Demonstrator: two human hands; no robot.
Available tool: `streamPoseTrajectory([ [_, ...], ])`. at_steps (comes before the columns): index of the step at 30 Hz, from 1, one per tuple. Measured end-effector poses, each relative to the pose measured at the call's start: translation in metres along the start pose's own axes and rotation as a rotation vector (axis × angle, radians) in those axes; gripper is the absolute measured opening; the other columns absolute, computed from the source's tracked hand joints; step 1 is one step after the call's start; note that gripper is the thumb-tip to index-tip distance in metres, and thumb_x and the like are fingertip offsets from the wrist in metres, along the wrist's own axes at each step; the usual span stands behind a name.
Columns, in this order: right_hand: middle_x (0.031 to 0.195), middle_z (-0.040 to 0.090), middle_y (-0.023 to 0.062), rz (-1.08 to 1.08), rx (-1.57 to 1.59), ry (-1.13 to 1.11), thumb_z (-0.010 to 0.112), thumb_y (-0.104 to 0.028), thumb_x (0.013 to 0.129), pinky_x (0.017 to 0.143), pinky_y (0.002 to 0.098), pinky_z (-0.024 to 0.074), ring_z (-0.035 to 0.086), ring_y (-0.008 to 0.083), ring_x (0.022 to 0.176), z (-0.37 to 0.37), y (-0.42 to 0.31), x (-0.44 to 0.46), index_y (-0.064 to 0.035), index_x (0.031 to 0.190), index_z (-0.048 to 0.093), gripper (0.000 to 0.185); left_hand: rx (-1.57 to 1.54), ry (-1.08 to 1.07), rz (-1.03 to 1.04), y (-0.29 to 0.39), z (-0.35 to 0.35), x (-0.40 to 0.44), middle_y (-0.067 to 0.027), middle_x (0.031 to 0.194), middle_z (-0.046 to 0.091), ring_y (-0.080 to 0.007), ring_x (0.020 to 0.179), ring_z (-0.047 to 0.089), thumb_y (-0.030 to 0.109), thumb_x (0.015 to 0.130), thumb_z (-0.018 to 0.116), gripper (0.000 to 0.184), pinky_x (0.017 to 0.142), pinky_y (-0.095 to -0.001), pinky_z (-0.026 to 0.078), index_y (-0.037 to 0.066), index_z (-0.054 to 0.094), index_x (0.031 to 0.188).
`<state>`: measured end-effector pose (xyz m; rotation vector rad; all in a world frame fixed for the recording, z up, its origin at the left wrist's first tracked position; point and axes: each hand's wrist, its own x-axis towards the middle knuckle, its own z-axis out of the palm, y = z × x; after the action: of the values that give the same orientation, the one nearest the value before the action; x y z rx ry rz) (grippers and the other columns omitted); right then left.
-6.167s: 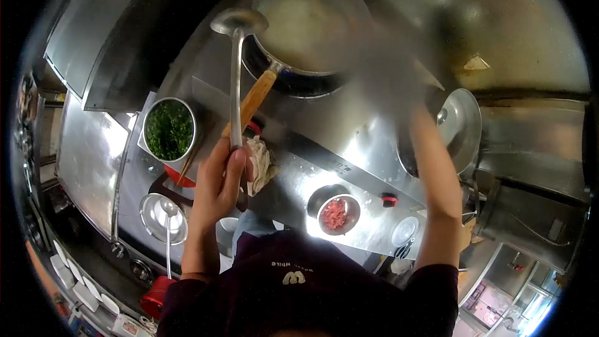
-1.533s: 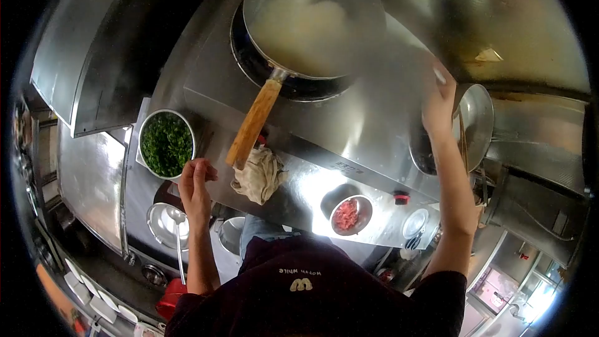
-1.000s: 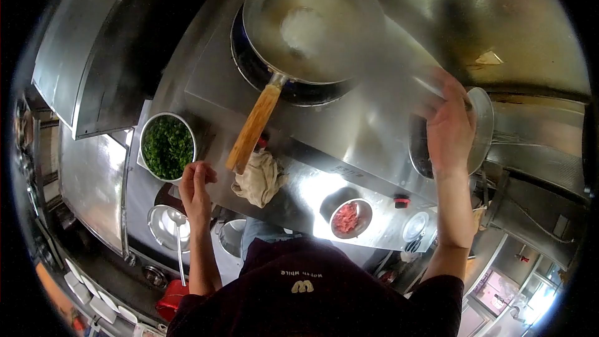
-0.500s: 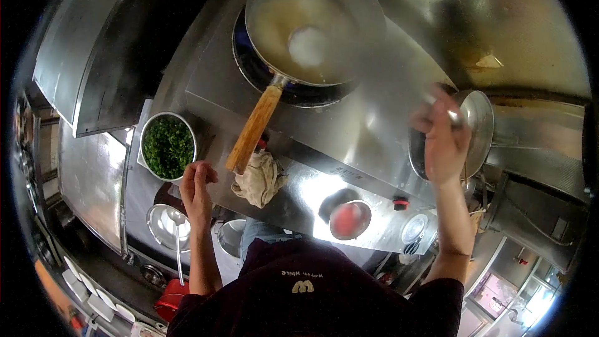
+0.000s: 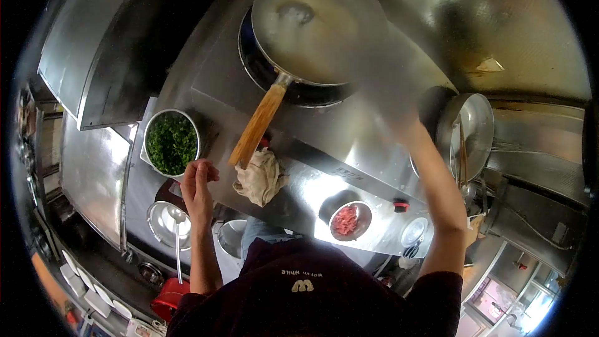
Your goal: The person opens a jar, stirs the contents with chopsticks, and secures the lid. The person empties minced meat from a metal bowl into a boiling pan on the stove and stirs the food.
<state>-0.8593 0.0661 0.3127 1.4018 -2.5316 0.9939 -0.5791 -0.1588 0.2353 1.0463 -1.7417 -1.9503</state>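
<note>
Right grip (image 5: 404, 123) blurred, state unclear; left grip (image 5: 198, 178) loose, empty; pan (image 5: 369, 15) holds cloudy yellowish liquid (image 5: 321, 28).

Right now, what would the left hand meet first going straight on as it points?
The left hand would probably meet the rim of the container of greens first; depth is unclear here, so it might pass above.

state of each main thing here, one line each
Pan: uncovered, pale cloudy liquid inside
Greens: chopped, in an uncovered tub
Meat: red, in pieces, in an uncovered bowl
Cloth: crumpled
Ladle: lying in a basin, handle over the rim
Left hand: half open, nothing visible in it
Right hand: blurred, grip unclear
</note>
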Motion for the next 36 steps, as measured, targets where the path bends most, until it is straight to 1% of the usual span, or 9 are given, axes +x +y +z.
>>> streamPoseTrajectory([
  [6,0.080,0.057,0.0108,0.117,-0.135,0.110,0.049,-0.008,0.086,0.057,0.0229,0.0463,0.059,0.0145,0.068,-0.024,0.007,0.000,-0.0023,0.108,0.053,0.024,0.000,0.009,0.007,0.001,-0.001,-0.002,-0.0026,0.070,0.052,-0.0090,0.064,0.047,0.019,0.090,0.043,0.022,0.061,-0.0214,0.039,0.000,0.052,0.084],
  [9,0.079,0.058,0.0119,0.216,0.069,0.219,0.049,-0.012,0.087,0.059,0.0234,0.0480,0.062,0.0179,0.069,-0.038,-0.009,-0.014,0.0025,0.106,0.052,0.025,0.008,0.013,0.006,-0.003,-0.003,-0.002,-0.0028,0.071,0.052,-0.0091,0.064,0.047,0.018,0.090,0.043,0.021,0.061,-0.0216,0.039,0.000,0.052,0.085],
  [13,0.078,0.059,0.0153,0.633,0.481,0.325,0.046,-0.019,0.088,0.059,0.0249,0.0493,0.062,0.0206,0.066,-0.043,-0.038,-0.017,0.0060,0.101,0.053,0.028,-0.026,-0.012,0.004,-0.006,-0.003,-0.001,-0.0028,0.072,0.052,-0.0090,0.065,0.047,0.018,0.090,0.043,0.020,0.061,-0.0215,0.039,0.000,0.052,0.085],
  [17,0.079,0.059,0.0164,0.734,0.756,0.373,0.044,-0.021,0.089,0.061,0.0265,0.0499,0.062,0.0216,0.068,-0.033,-0.033,-0.013,0.0063,0.098,0.051,0.030,-0.032,-0.026,-0.011,-0.005,0.001,-0.002,-0.0027,0.073,0.052,-0.0090,0.066,0.048,0.018,0.090,0.043,0.020,0.062,-0.0216,0.040,0.000,0.052,0.086],
  [22,0.082,0.058,0.0174,0.555,0.656,0.388,0.043,-0.019,0.090,0.064,0.0265,0.0492,0.062,0.0225,0.071,-0.023,-0.041,0.006,0.0058,0.104,0.050,0.030,-0.037,-0.060,0.002,0.004,0.007,-0.003,-0.0041,0.074,0.054,-0.0103,0.066,0.051,0.028,0.091,0.038,0.033,0.060,-0.0228,0.042,0.000,0.053,0.093],
  [27,0.085,0.057,0.0144,0.057,0.173,0.143,0.053,-0.008,0.083,0.063,0.0252,0.0474,0.060,0.0193,0.073,-0.032,-0.028,0.011,0.0002,0.109,0.051,0.028,-0.128,-0.274,-0.193,0.047,0.036,0.008,-0.0057,0.075,0.055,-0.0123,0.065,0.053,0.040,0.089,0.036,0.045,0.056,-0.0250,0.044,0.000,0.053,0.101],
  [29,0.089,0.055,0.0123,-0.210,-0.193,0.212,0.056,-0.002,0.077,0.057,0.0266,0.0483,0.059,0.0215,0.072,-0.026,-0.023,0.000,-0.0035,0.109,0.052,0.032,-0.134,-0.412,-0.266,0.062,0.046,0.015,-0.0068,0.077,0.057,-0.0144,0.063,0.054,0.046,0.087,0.038,0.049,0.056,-0.0271,0.044,0.002,0.052,0.103],
  [33,0.094,0.055,0.0150,-0.370,-0.513,0.106,0.060,-0.003,0.074,0.055,0.0288,0.0507,0.059,0.0243,0.073,-0.033,-0.024,-0.027,-0.0017,0.107,0.052,0.034,0.059,-0.349,-0.118,0.059,0.056,0.015,-0.0045,0.069,0.053,-0.0114,0.058,0.049,0.044,0.086,0.043,0.048,0.049,-0.0255,0.039,0.000,0.052,0.100],
  [36,0.095,0.055,0.0179,-0.364,-0.570,0.019,0.062,-0.005,0.072,0.055,0.0284,0.0514,0.059,0.0252,0.074,-0.031,-0.030,-0.060,-0.0006,0.106,0.052,0.036,0.106,-0.306,-0.087,0.066,0.060,0.008,-0.0009,0.067,0.049,-0.0065,0.057,0.045,0.033,0.089,0.041,0.042,0.048,-0.0202,0.038,-0.003,0.053,0.106],
])
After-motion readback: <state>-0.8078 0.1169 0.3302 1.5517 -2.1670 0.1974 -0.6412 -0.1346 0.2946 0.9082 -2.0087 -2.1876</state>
